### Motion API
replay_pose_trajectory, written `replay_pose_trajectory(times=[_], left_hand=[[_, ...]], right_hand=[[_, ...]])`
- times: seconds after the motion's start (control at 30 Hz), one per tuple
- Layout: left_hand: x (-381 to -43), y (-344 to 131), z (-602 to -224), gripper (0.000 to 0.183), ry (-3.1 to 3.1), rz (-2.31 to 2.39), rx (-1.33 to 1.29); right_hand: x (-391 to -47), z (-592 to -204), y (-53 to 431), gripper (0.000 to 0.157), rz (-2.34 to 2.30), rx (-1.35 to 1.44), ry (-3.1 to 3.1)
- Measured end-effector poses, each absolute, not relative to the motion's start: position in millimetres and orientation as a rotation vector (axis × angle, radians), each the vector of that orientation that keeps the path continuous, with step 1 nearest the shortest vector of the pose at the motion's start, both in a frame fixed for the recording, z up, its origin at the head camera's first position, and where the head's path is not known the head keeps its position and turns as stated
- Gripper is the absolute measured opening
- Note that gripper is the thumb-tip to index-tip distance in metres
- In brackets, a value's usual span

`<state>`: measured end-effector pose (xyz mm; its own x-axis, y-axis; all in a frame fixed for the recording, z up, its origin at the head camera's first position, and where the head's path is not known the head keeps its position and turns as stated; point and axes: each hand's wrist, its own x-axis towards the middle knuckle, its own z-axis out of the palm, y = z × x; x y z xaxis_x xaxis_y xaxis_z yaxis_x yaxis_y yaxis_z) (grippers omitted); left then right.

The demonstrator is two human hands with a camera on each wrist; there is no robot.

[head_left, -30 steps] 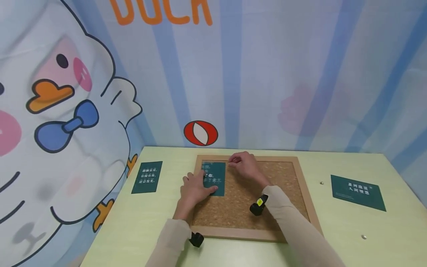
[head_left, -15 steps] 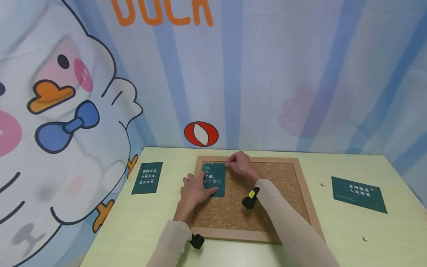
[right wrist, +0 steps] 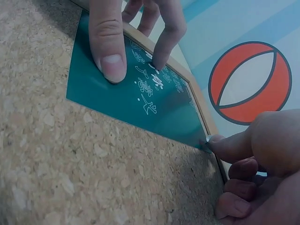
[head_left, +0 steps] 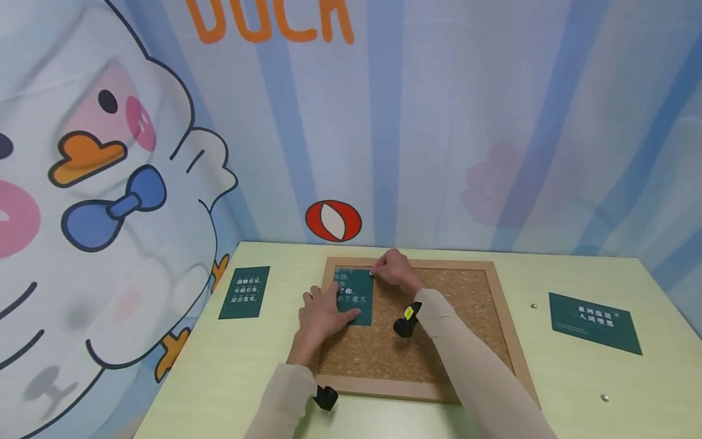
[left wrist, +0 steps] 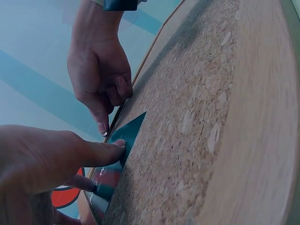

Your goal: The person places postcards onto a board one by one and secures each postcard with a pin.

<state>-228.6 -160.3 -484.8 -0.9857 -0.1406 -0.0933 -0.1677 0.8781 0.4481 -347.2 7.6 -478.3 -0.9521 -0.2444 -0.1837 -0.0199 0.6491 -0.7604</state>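
Beneath the spread left hand (head_left: 320,312) lies a card (head_left: 359,294), right hand (head_left: 396,269) pinching a tack (right wrist: 207,139).

From here I read cropped "DUCK" on the backdrop (head_left: 439,122), "有棱有角,还会发光" on the left card (head_left: 244,292), "人间理想" on the right card (head_left: 595,323), "了你" on the middle card (right wrist: 164,122).

Passage below, obstruction above

A hand could pass over the lower part of the board (head_left: 378,360), between the left sleeve (head_left: 282,396) and the right sleeve (head_left: 466,350). Higher up, the left hand (head_left: 320,311) covers the green card's (head_left: 363,292) left side, and the right hand (head_left: 396,268), pinching a silver pin (right wrist: 207,139), blocks its top right corner. Behind, the printed curtain (head_left: 439,152) stands as a wall.
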Motion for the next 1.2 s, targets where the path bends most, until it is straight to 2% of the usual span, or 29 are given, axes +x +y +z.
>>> replay_pose_trajectory(times=[0.47, 0.83, 1.07, 1.2], left_hand=[[-229.3, -159.7, -484.5, 0.081, 2.990, 0.705, -0.251], [-229.4, -159.2, -485.1, 0.081, 3.001, 0.716, -0.232], [-230.3, -159.1, -488.7, 0.081, 2.994, 0.714, -0.248], [-230.1, -159.8, -488.9, 0.080, 2.997, 0.717, -0.248]], right_hand=[[-348.4, -475.6, 4.6, 0.021, -1.173, -0.216, 2.595], [-355.9, -476.5, -1.1, 0.034, -1.125, -0.093, 2.577], [-355.5, -470.5, -5.1, 0.028, -1.074, -0.045, 2.585], [-355.4, -467.9, -6.5, 0.017, -1.011, -0.056, 2.618]])
